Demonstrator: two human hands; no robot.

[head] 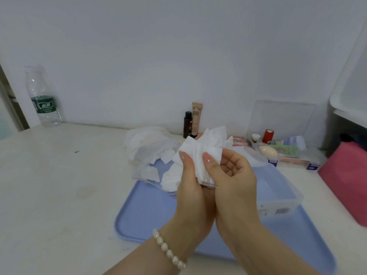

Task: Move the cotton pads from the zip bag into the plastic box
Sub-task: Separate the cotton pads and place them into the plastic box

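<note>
Both hands hold a stack of white cotton pads [206, 147] above a blue tray [147, 211]. My left hand [190, 185] grips the stack from the left, and my right hand [230, 175] pinches it from the right with thumb and curled fingers. The pads' top edges fan out loosely. The clear zip bag [151, 175], with a red seal line, lies flat on the tray's far left part with loose pads in and around it. The clear plastic box [278, 195] stands on the tray just right of my hands, partly hidden by my right hand.
A heap of loose white pads [147, 143] lies behind the tray. A water bottle [42, 98] stands far left by the wall. Two cosmetic tubes [193, 120] stand at the back. An open clear organiser [284, 139] with small items and a pink object [345, 179] occupy the right side.
</note>
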